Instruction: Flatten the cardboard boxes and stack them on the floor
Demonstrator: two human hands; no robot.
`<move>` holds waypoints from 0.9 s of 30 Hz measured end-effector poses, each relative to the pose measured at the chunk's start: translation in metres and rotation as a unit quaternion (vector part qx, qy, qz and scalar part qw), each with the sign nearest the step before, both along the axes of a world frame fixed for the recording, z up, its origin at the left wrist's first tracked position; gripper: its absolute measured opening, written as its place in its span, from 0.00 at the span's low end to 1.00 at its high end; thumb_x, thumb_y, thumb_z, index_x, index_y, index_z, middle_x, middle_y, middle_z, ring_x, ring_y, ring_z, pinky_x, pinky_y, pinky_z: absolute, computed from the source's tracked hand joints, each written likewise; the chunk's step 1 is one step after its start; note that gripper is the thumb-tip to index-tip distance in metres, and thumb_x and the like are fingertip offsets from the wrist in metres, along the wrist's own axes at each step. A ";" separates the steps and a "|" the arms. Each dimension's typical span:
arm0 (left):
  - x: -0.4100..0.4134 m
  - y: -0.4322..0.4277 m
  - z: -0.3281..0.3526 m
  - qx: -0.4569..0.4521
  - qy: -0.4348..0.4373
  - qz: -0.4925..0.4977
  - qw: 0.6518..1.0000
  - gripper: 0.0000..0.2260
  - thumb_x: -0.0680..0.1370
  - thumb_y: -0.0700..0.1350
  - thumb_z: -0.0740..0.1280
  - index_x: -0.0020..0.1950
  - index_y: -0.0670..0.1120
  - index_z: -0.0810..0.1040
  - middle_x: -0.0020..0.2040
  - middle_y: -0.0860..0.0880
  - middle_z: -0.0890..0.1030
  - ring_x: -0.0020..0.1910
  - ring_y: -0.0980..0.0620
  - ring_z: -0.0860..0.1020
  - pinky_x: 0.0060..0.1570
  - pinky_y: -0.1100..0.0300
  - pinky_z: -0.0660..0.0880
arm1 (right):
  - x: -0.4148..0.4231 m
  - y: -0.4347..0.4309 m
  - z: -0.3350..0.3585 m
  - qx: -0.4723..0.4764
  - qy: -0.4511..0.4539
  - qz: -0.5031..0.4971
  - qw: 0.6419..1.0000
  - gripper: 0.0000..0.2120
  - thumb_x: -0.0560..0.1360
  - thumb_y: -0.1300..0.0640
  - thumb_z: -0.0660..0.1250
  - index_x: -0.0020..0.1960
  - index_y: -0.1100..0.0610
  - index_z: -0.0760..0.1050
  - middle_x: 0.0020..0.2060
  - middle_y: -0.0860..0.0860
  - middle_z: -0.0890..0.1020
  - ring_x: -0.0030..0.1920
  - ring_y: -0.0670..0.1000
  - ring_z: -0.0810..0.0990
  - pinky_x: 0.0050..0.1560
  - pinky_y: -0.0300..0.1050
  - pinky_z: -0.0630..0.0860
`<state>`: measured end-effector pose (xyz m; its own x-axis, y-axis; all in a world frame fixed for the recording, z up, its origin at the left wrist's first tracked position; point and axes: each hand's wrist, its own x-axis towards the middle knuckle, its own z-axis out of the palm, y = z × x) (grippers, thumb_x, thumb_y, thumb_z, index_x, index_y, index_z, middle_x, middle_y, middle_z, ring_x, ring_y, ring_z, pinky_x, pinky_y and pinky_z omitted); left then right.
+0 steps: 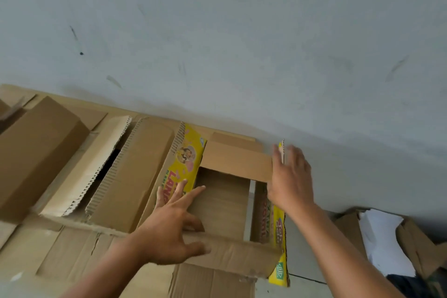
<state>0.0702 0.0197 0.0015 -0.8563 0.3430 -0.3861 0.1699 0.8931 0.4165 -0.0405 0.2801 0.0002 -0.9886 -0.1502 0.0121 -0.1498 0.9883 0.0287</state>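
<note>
Open corrugated yellow-printed box [225, 201] braced: left hand [174, 222] splayed inside; right hand [289, 176] flat against outer wall, fingers apart.

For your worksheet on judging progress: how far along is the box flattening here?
Done: flattened cardboard sheets already lie on the floor by the wall. In hand: the yellow-printed box is open and not yet collapsed, the left hand at its near flap and the right hand on its right side. Left: the closed brown box and the box with white paper.
</note>
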 end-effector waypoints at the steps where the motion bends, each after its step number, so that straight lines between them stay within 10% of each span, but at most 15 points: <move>1: 0.004 0.001 -0.001 -0.020 0.015 0.001 1.000 0.16 0.70 0.72 0.62 0.43 0.63 0.81 0.79 0.64 0.40 0.76 0.49 0.27 0.69 0.32 0.29 | -0.006 -0.008 -0.001 0.032 0.013 0.048 0.998 0.41 0.67 0.56 0.75 0.75 0.57 0.60 0.72 0.65 0.61 0.74 0.66 0.59 0.73 0.60 0.60; 6: 0.020 0.002 -0.004 -0.039 0.062 0.067 0.995 0.16 0.71 0.68 0.67 0.46 0.58 0.84 0.77 0.63 0.31 0.73 0.47 0.23 0.69 0.27 0.36 | -0.027 -0.046 -0.019 0.151 -0.076 0.144 0.975 0.29 0.70 0.57 0.74 0.68 0.60 0.71 0.76 0.64 0.56 0.77 0.65 0.50 0.75 0.66 0.43; 12: 0.038 -0.012 -0.006 0.059 0.098 0.128 0.985 0.09 0.70 0.61 0.73 0.42 0.56 0.85 0.76 0.67 0.31 0.75 0.56 0.28 0.73 0.52 0.61 | -0.045 -0.052 -0.016 0.194 -0.085 0.133 0.968 0.23 0.69 0.52 0.72 0.63 0.58 0.77 0.72 0.62 0.65 0.74 0.64 0.56 0.75 0.66 0.45; 19: 0.044 -0.026 -0.015 0.130 0.119 0.159 0.971 0.11 0.69 0.56 0.76 0.31 0.56 0.77 0.79 0.65 0.41 0.73 0.62 0.63 0.57 0.63 0.74 | -0.086 -0.024 0.021 0.004 -0.045 -0.031 0.998 0.27 0.74 0.41 0.63 0.68 0.54 0.69 0.70 0.58 0.65 0.70 0.62 0.64 0.66 0.60 0.65; 22: 0.044 -0.031 -0.015 0.156 0.079 0.155 0.972 0.13 0.69 0.54 0.78 0.30 0.59 0.75 0.77 0.66 0.52 0.68 0.67 0.65 0.57 0.80 0.64 | -0.101 -0.006 0.016 -0.093 -0.148 -0.125 0.977 0.35 0.75 0.36 0.62 0.75 0.51 0.59 0.72 0.60 0.60 0.67 0.64 0.69 0.59 0.58 0.76; 27: 0.043 -0.038 -0.019 0.174 0.063 0.129 0.974 0.14 0.68 0.54 0.78 0.29 0.59 0.75 0.73 0.69 0.59 0.68 0.66 0.70 0.56 0.81 0.64 | -0.098 0.008 0.008 -0.276 -0.161 -0.111 0.941 0.08 0.79 0.52 0.64 0.57 0.50 0.79 0.57 0.59 0.78 0.50 0.60 0.79 0.30 0.47 0.81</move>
<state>0.1135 -0.0184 -0.0176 -0.9644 0.2017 -0.1710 0.0282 0.7214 0.6919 -0.1388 0.2885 0.0079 -0.9604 0.0016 -0.2785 0.1490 0.8478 -0.5090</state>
